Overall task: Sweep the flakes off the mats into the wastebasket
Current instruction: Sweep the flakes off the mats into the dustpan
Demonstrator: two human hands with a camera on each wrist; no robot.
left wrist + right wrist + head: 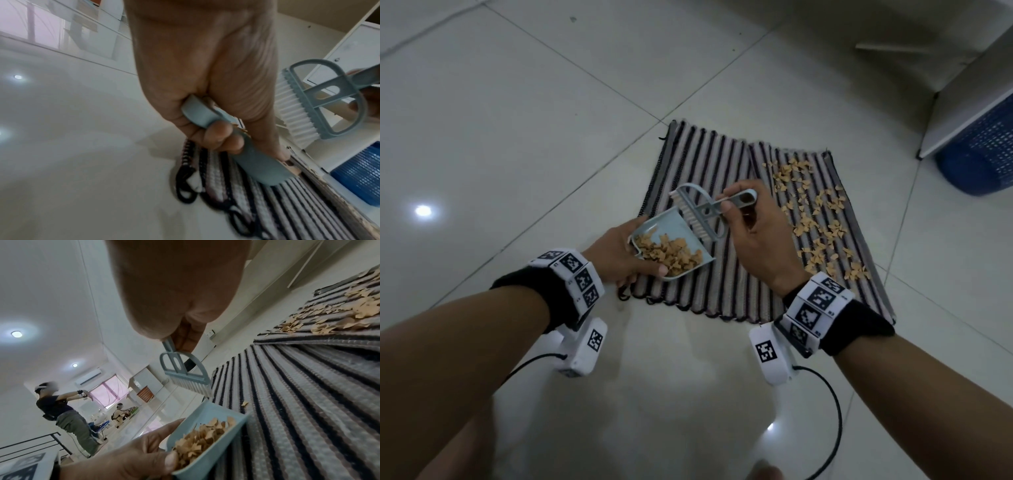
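A person is crouching over a pale tiled floor [517, 120], seen from above through a head camera. Two striped mats [709, 192] are lying side by side on the tiles, their inner edges overlapping slightly.

The left hand [619, 253] is holding a small pale blue dustpan [674, 226], with the fingers curled round its short handle and the thumb lying along the near rim. The pan is sitting tilted over the near left corner of the left mat, and a heap of tan flakes [671, 253] is lying inside it.

The right hand [753, 229] is pinching the handle of a small matching brush [705, 209] between thumb and fingers. The brush is hanging just above the open mouth of the dustpan, with its white bristles pointing down toward the pan; whether they are touching it cannot be told.

Many more scattered flakes [822, 219] are lying across the right mat [859, 240], running from its far edge to its near edge. The left mat is looking almost clean; the right wrist camera is showing a single flake resting on it.

A blue mesh wastebasket [983, 150] is standing at the far right, well apart from the mats, partly tucked under a white cabinet [962, 113].

In the right wrist view, another person [61, 412] is standing in the background of the room.
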